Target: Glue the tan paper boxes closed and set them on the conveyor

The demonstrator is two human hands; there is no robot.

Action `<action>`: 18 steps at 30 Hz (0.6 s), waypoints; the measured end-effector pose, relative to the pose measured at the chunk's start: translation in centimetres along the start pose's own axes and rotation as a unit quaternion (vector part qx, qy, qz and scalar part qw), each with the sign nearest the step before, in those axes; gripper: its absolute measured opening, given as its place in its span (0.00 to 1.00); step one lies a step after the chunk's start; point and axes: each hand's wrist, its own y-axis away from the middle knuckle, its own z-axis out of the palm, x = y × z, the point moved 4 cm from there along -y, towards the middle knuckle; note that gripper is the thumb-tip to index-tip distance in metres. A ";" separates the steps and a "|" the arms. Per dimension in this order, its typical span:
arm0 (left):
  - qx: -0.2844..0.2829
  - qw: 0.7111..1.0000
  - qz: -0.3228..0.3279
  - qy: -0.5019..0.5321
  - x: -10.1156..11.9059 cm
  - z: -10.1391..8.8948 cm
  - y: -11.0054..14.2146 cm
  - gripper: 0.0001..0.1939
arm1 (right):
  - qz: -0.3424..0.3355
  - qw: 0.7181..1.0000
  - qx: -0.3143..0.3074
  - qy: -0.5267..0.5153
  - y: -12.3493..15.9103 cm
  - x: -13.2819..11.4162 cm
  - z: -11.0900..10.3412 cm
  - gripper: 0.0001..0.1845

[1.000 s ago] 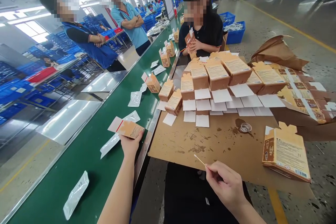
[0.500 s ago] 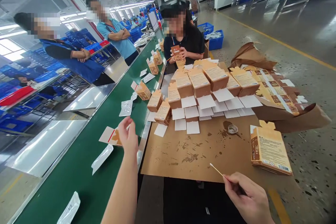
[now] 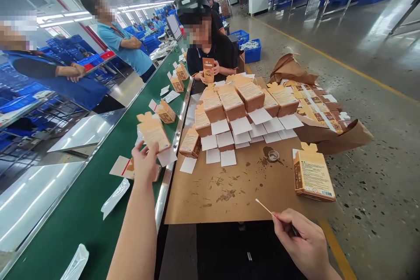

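One tan cardboard box (image 3: 152, 132) I'm gripping remotely in the left hand (image 3: 144, 162), one white-tipped swab (image 3: 263, 207) in the right hand (image 3: 302, 238); a blue plastic crate (image 3: 253, 55) is holding whitish pieces (image 3: 249, 45).

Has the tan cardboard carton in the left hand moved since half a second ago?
Yes: the carton in the left hand moved left across the silvery metal rail, from the edge of the brown cardboard sheet to above the green belt.

Tilted tan carton (image 3: 153, 133), flap (image 3: 167, 156) open, in left hand (image 3: 146, 162) — slim swab (image 3: 264, 207) in right hand (image 3: 302, 238)
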 end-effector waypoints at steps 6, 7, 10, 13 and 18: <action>-0.101 0.969 -0.129 0.185 -3.9 1.6 16.0 0.49 | -0.073 0.992 -0.088 0.046 -1.7 -1.8 3.2 0.15; -0.111 0.966 -0.155 0.177 -4.5 2.8 17.9 0.50 | -0.088 0.987 -0.114 0.070 -2.0 -2.1 4.3 0.17; -0.128 0.964 -0.181 0.146 -5.5 5.2 20.6 0.51 | -0.110 0.972 -0.171 0.116 -2.7 -2.1 7.6 0.20; -0.137 0.970 -0.159 0.126 -5.6 5.7 20.2 0.51 | -0.119 0.967 -0.189 0.123 -2.7 -1.2 9.8 0.20; -0.146 0.975 -0.123 0.113 -5.3 5.5 19.9 0.51 | -0.129 0.966 -0.188 0.124 -3.1 0.3 10.9 0.21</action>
